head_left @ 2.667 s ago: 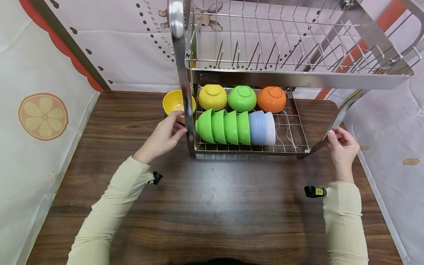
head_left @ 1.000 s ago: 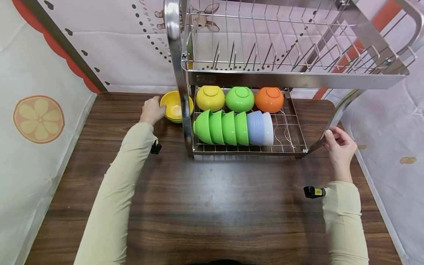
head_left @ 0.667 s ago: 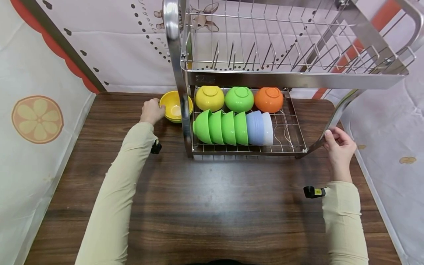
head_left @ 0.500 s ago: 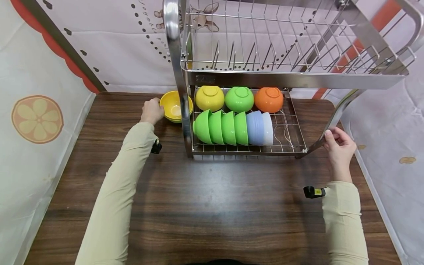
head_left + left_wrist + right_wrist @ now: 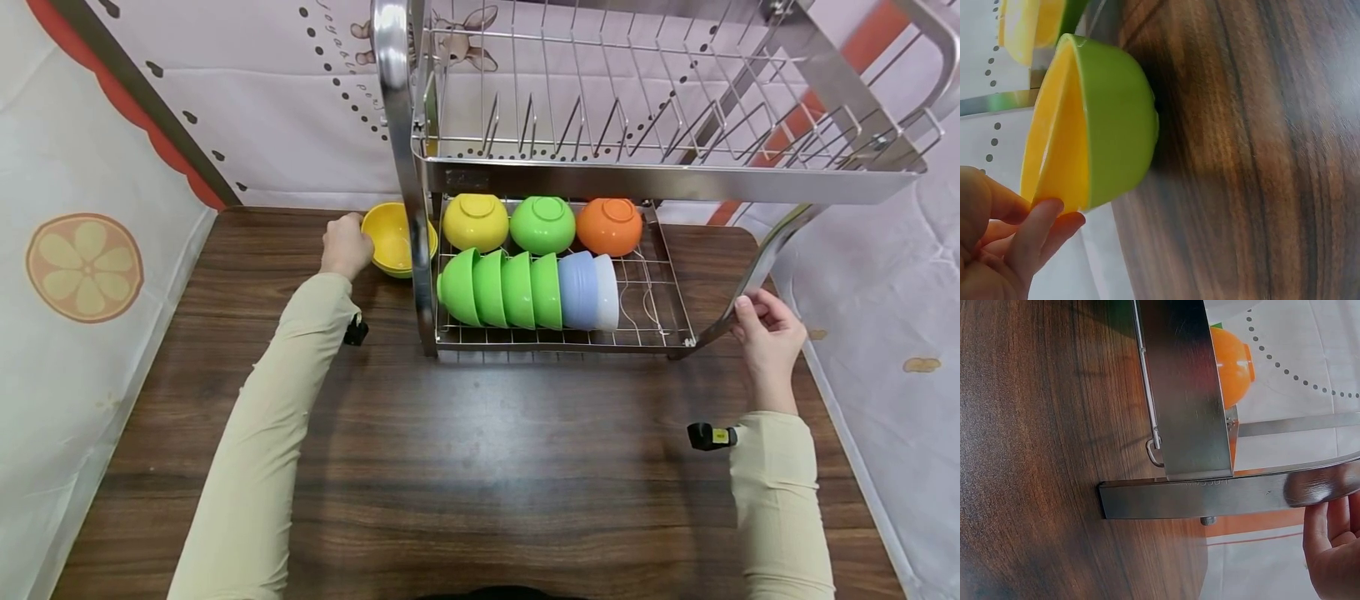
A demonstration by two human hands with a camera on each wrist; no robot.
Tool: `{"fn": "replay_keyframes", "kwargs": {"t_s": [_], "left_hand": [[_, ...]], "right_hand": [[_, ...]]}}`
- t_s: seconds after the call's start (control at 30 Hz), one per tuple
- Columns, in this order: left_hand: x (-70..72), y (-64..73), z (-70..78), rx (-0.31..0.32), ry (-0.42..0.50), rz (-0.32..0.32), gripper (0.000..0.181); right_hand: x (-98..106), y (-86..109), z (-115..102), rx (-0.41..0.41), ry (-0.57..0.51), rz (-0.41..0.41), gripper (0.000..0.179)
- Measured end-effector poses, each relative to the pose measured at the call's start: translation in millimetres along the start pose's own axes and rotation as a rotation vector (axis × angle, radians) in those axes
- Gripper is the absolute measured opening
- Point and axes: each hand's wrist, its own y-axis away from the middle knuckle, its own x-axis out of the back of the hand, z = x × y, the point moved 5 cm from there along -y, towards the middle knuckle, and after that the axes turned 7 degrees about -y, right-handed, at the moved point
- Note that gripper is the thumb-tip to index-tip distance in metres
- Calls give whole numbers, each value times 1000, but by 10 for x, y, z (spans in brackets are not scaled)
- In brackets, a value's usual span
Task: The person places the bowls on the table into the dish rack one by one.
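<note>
My left hand (image 5: 347, 247) pinches the rim of a yellow bowl (image 5: 384, 232) at the left of the dish rack. This bowl sits inside a second bowl, green outside and yellow within (image 5: 1119, 125); in the left wrist view a wedge-shaped gap shows between their rims. My thumb and fingers (image 5: 1038, 234) close on the inner rim. On the other side, my right hand (image 5: 772, 333) holds the curved front leg (image 5: 1235, 499) of the metal dish rack (image 5: 667, 182) between thumb and fingers. The rack post hides part of the yellow bowl in the head view.
On the lower shelf, yellow (image 5: 475, 222), green (image 5: 542, 225) and orange (image 5: 611, 227) bowls lie upside down at the back. Before them, several green bowls (image 5: 457, 287), a blue bowl (image 5: 579, 290) and a white one (image 5: 609, 292) stand sideways. A wire upper tier overhangs them.
My left hand left the rack's left post and moved back and left to the yellow bowl, gripping its rim. Just now the inner bowl has risen and tilted slightly. My right hand stays put.
</note>
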Motion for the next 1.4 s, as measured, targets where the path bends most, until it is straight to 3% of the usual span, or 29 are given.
{"fn": "replay_keyframes", "kwargs": {"t_s": [0.47, 0.77, 1.1, 1.4], "left_hand": [[175, 72, 61, -50, -32, 119, 36], [382, 209, 86, -67, -18, 129, 34], [531, 416, -16, -103, -37, 181, 31], [635, 657, -142, -111, -40, 169, 31]], "right_hand": [[2, 24, -24, 8, -35, -13, 14], [-16, 21, -17, 14, -84, -36, 13], [-16, 9, -13, 11, -61, -32, 12], [-25, 6, -6, 4, -71, -30, 12]]}}
